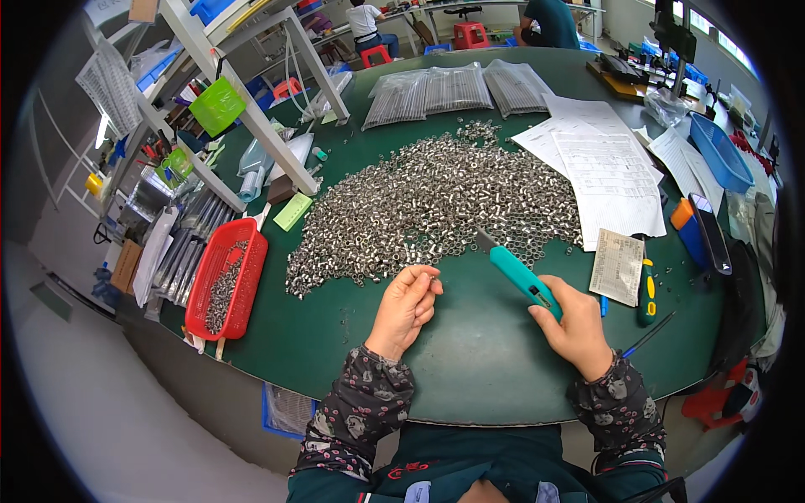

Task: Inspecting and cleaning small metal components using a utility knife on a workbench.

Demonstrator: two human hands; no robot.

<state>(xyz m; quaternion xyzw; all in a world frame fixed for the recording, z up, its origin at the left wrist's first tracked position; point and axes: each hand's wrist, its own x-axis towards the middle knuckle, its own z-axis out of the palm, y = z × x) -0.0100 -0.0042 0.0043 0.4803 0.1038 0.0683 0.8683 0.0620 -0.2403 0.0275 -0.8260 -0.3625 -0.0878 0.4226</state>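
Note:
A wide heap of small silvery metal tube-like pieces (436,197) spreads over the green table (478,369) in front of me. My right hand (574,323) is wrapped round the handle of a teal utility knife (518,270). Its blade is out and points up and left toward the near edge of the heap. Just short of the heap, my left hand (404,310) is closed, thumb and fingertips pressed together in a pinch. Whatever sits between those fingertips is too small to make out. The two hands are apart, and the blade does not touch the left one.
A red plastic basket (262,256) at the left holds more metal pieces. Filled clear bags (457,89) lie beyond the heap. Papers (610,180), a card (618,267), a yellow-green handled tool (646,293) and a phone (709,232) lie right. White shelf posts (268,155) rise at left.

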